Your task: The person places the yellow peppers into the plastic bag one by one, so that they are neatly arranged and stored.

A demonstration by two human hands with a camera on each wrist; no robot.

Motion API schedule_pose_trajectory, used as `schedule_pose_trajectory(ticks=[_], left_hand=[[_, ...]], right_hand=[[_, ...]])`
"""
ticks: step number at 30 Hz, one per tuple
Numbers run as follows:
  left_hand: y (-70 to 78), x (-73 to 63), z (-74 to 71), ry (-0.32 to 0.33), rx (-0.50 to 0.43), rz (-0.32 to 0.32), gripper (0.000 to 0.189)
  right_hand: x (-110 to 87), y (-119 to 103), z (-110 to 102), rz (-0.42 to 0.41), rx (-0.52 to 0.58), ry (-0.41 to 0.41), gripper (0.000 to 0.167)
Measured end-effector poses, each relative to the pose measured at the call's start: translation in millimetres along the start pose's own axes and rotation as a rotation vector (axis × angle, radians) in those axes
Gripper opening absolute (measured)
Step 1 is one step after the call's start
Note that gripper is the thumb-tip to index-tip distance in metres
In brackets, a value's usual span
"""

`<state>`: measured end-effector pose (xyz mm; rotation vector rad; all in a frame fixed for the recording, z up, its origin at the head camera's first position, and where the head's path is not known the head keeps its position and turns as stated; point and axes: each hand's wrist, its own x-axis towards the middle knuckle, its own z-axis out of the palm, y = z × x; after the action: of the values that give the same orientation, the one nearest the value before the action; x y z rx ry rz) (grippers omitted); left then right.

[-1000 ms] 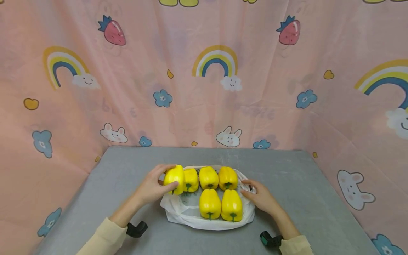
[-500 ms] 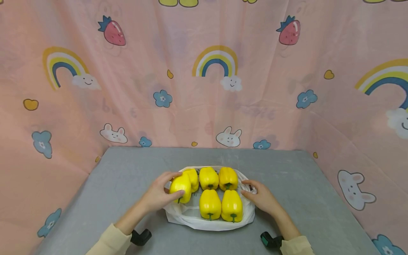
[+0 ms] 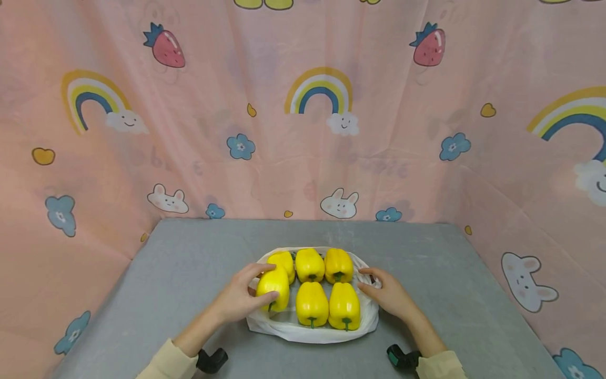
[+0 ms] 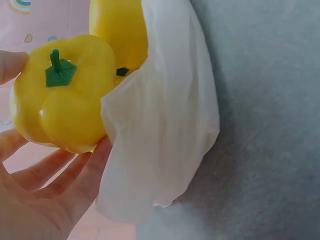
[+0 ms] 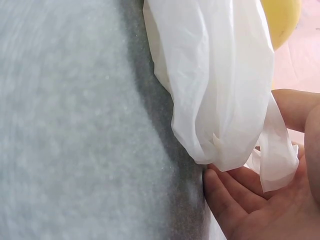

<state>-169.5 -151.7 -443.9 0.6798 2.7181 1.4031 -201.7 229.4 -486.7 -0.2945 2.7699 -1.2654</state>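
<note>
My left hand (image 3: 240,296) grips a yellow bell pepper (image 3: 274,288) by its sides, at the left end of an open white plastic bag (image 3: 316,337). In the left wrist view this pepper (image 4: 70,110) shows its green stem, with thumb and fingers around it and the bag's wall (image 4: 160,115) beside it. Whether it touches the bag's floor is hidden. Several more yellow peppers (image 3: 310,265) stand in two rows inside. At the right end my right hand (image 3: 385,293) holds the bag's rim; in the right wrist view a loose strip of the bag (image 5: 280,160) hangs between thumb and fingers.
The bag sits on a grey table (image 3: 189,252). A pink printed curtain (image 3: 199,105) hangs behind and at both sides. Black wrist devices (image 3: 212,361) are worn at both wrists, below beige sleeves.
My left hand has moved right and toward me with its pepper, from beside the back-left pepper to in front of it. The right hand stays at the bag's right end.
</note>
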Motion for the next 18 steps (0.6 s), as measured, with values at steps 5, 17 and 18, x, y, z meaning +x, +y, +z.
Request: schedule_pose_trajectory(ticks=[5,17,18], left_hand=[[-1.8,-2.8,4.1,-0.031,0.008,-0.029,0.059],[-5.6,-2.7,11.6,-0.092,0.009,-0.081,0.057],[-5.6,-2.7,11.8,-0.095,0.008,-0.086,0.057]], right_hand=[[0.1,0.2,0.2,0.001,-0.004,0.002,0.048],[0.3,0.5,-0.1,0.013,-0.008,-0.003,0.049],[0.1,0.5,-0.1,0.014,-0.011,-0.004,0.049]])
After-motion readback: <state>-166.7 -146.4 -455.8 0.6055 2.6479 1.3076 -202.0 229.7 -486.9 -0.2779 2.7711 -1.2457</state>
